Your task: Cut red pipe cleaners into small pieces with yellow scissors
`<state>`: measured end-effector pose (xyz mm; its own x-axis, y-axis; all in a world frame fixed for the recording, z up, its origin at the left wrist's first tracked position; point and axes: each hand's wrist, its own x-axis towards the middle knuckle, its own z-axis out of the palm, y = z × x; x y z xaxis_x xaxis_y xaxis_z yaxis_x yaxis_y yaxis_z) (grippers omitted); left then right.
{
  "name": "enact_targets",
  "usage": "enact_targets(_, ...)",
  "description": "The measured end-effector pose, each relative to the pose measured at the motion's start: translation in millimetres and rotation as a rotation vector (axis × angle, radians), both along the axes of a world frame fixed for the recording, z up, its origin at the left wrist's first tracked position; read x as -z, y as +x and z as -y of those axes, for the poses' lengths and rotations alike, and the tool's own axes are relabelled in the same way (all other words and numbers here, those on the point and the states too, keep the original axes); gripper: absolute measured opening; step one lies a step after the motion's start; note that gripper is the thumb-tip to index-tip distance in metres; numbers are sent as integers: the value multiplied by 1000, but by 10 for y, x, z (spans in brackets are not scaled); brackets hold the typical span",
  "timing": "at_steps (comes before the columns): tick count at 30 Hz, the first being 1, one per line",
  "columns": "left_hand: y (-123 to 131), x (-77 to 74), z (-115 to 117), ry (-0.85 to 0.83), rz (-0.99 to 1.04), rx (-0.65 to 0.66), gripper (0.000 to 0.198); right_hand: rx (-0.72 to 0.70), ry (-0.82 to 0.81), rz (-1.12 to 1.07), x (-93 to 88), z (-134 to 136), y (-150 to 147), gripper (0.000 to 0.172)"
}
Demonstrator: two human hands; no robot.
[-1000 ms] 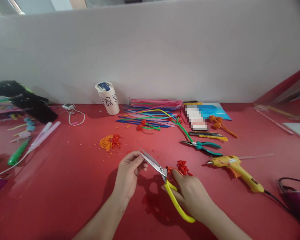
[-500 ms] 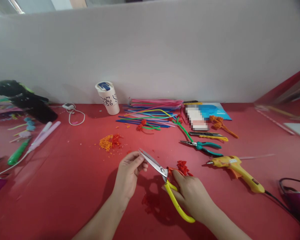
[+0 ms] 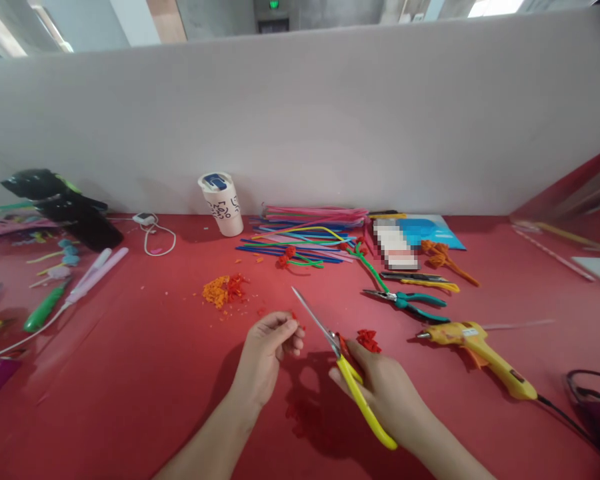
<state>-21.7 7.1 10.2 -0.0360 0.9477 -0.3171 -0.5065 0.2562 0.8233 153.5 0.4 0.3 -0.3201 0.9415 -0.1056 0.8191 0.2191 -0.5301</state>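
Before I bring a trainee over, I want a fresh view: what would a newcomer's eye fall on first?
Probably the yellow-handled scissors, held in the right hand at front centre. Next come the orange-and-red heap of snippets beyond the left hand, and the yellow glue gun lying at right.

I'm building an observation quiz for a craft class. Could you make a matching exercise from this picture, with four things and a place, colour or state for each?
Things:
1. Scissors
2. Cup
3. Glue gun
4. Pliers

Descriptions:
A. Yellow, with a black cord trailing from its end
B. Gripped in the right hand
C. Teal-handled, lying on the red table
D. Standing upright near the pale partition

Right pairs: 1-B, 2-D, 3-A, 4-C
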Motion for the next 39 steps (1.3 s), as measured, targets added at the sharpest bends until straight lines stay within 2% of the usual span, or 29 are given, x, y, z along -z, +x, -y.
enact_targets(5, 105, 52, 62, -52, -61, 370, 11, 47, -189, -506, -93, -21, -112, 18)
enact_targets(8, 145, 66, 87, -58, -113, 461, 13, 137, -287, -634, -85, -1, -129, 16)
enact_targets(11, 155, 61, 93, -46, -158, 484, 13, 205, -356, -661, -50, 18, -99, 18)
enact_targets(16, 171, 67, 104, -42, -244, 524, 11, 219, -415, -687, -48, 9, -64, 16)
enact_targets(23, 188, 155, 136, -53, -300, 543, 9, 176, -332, -578, -81, 5, -91, 14)
enact_targets(25, 194, 133, 143, 4, -383, 514, 7, 167, -283, -566, -61, 7, -93, 12)
enact_targets(30, 214, 33, 164, 348, -825, 378, 9, 161, -180, -495, -15, 15, -98, 8)
enact_targets(39, 260, 64, 220, 456, -1099, 357, 13, 214, -164, -492, 6, 41, -141, 9)
